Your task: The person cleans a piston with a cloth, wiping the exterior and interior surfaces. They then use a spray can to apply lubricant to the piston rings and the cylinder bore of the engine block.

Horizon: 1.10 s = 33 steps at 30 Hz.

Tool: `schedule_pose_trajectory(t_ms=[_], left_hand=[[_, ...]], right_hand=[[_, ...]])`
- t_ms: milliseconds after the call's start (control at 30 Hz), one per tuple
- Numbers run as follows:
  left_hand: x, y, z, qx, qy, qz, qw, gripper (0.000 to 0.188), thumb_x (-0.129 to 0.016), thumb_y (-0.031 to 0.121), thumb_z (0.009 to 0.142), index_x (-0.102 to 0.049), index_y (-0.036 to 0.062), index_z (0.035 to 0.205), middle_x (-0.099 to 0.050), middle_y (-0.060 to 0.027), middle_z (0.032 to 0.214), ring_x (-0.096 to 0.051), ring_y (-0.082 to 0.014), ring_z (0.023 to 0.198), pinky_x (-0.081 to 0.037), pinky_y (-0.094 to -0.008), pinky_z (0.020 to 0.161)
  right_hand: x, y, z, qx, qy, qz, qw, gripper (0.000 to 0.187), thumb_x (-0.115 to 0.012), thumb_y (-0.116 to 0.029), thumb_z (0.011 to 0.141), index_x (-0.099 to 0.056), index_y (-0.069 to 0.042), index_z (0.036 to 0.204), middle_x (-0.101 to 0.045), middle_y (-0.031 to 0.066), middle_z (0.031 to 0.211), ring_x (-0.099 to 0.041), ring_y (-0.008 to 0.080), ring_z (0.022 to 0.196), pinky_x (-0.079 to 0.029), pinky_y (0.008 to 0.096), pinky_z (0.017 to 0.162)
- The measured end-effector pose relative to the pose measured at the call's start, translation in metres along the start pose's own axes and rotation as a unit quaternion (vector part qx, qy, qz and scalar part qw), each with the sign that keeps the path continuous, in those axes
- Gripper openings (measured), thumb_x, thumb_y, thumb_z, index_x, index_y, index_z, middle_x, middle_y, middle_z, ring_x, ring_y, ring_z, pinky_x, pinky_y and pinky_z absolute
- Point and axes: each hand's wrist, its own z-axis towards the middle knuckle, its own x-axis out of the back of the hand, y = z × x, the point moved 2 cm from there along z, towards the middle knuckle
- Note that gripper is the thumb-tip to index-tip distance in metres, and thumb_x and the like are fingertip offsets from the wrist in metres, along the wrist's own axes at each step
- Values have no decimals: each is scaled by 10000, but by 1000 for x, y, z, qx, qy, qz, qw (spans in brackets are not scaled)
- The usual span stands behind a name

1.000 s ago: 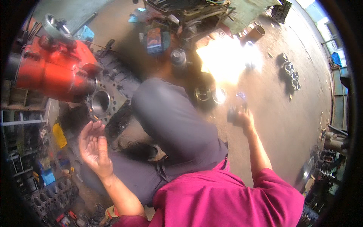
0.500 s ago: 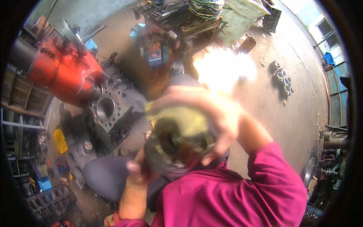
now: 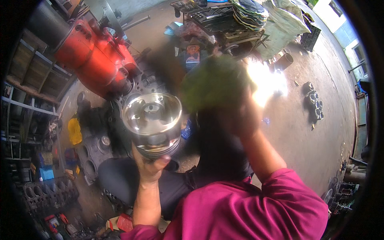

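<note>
My left hand grips a shiny metal engine piston from below, thumb and fingers wrapped around its ringed lower end. The piston's open skirt side points up, showing the inside. To the right and a little higher, my right hand is closed on a yellow-green cloth. Both hand and cloth are smeared by motion, and they stand apart from the piston. Behind the piston, partly covered by it, is an engine block with a red machine over it.
A workbench with tools and a stack of round pieces stands at the far side. Joined metal rings lie on the floor at right. At left are a yellow cloth, another block with several bores, and shelving.
The cloth in my right hand has come off the piston and moved up and right. My left hand now holds the piston alone, further left, turned with its open side up. The view has shifted.
</note>
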Motion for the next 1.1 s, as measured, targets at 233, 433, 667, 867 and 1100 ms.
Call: schedule_pose_trajectory(t_ms=[233,433,667,867,1100], left_hand=[[-15,3,2,32,-65,158,985,1015,-972,329,636,-428,-8,1424,-609,-118,1259,-625,-223,1133,-527,-358,984],[-18,-11,4,8,-80,209,975,1000,-969,380,667,-446,-8,1425,-617,-108,1297,-617,-218,1149,-501,-386,1019],[-16,-43,-1,-11,-14,314,949,909,-901,345,796,-427,37,1508,-522,-117,1470,-504,-260,1366,-397,-423,1152],[-16,-28,4,-51,29,290,955,935,-971,342,694,-503,-13,1422,-607,-99,1324,-599,-239,1211,-470,-375,1053],[-15,-13,13,-28,1,207,978,1004,-944,498,696,-485,22,1452,-566,-78,1386,-578,-220,1240,-467,-376,1064]], right_hand=[[-28,50,-6,59,-57,-144,986,761,-446,-486,1087,-250,17,1622,-338,170,1629,-295,235,1510,-218,369,1239],[-28,58,-15,1,-15,-85,996,546,-500,-296,1107,-407,42,1526,-591,122,1394,-567,177,1254,-430,335,1101],[-59,52,-16,231,-131,-503,823,600,-689,-225,959,-491,54,1451,-534,250,1463,-498,418,1375,-358,517,1173],[-36,48,3,-10,-61,-229,971,457,-584,-284,1053,-551,54,1359,-684,247,1176,-683,395,1064,-529,435,940],[-44,57,-12,154,-62,-368,915,480,-720,-127,952,-566,93,1350,-605,278,1388,-612,425,1276,-506,425,1043]])
